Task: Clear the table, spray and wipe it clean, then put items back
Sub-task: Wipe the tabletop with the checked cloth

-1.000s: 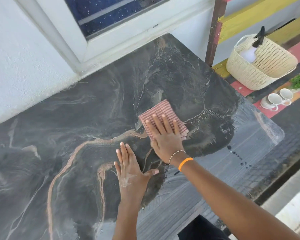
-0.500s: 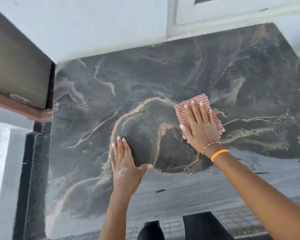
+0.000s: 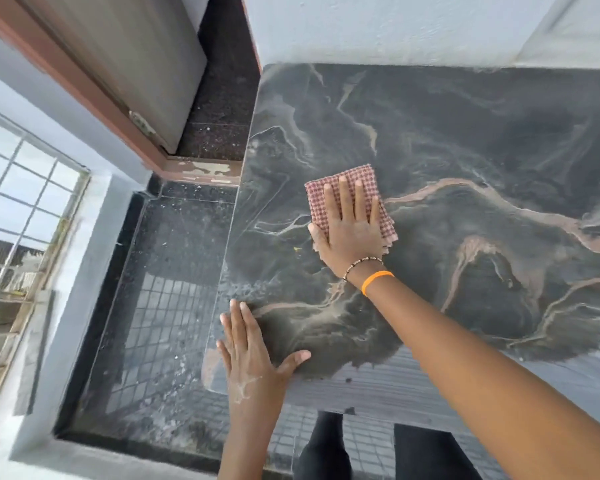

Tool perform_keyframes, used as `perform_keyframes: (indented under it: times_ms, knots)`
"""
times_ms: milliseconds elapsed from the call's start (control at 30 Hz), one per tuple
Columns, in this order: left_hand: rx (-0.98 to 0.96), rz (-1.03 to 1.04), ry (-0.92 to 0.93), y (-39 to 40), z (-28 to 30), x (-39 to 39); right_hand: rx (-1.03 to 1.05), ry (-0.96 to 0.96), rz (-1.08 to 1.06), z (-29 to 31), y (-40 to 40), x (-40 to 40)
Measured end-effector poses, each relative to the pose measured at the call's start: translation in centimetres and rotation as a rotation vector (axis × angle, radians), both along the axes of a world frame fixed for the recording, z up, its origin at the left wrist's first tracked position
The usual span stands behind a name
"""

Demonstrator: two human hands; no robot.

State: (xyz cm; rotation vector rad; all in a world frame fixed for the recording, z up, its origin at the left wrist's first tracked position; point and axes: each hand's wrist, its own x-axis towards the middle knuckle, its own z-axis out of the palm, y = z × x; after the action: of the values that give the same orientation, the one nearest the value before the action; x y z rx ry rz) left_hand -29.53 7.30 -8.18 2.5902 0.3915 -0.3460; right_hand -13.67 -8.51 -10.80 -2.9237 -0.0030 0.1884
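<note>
Right hand (image 3: 352, 233) lies flat on the folded checked cloth (image 3: 350, 199), fingers straight and slightly spread, pressing it onto the table (image 3: 482, 161). No pinch, it's a palm-down grip. Cloth sits toward the table's left edge, roughly midway between far and near edges. Left hand (image 3: 253, 358) is flat on the near-left corner, fingers straight, thumb out, bracing; white residue on its back.

Handling, my read: cloth is light, soft, limp, probably damp. It only tracks the hand under downward pressure; folded layers fan out at its right side and may bunch. Table top looks hard, glossy, slick when wet. Best hold: palm centred over the fold, fingers reaching the leading edge.
</note>
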Motion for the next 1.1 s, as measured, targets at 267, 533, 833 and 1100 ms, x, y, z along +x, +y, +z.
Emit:
perform_keyframes:
  times_ms: [267, 533, 833, 1100]
  knots:
    - [-0.062, 0.049, 0.102, 5.7, 0.6, -2.9, -0.006, -0.024, 0.368, 0.3, 13.2, -4.2]
    - [-0.078, -0.048, 0.191, 5.8, 0.9, -2.3, -0.083, -0.069, 0.317, -0.3, 3.5, -8.6]
    - [-0.03, -0.125, 0.166, 7.5, 0.8, -2.0, -0.1, 0.049, -0.319, 0.3, -10.0, -13.9]
    - [-0.049, -0.115, 0.145, 8.1, 1.2, -2.4, -0.071, 0.04, -0.064, 0.4, 2.8, -13.9]
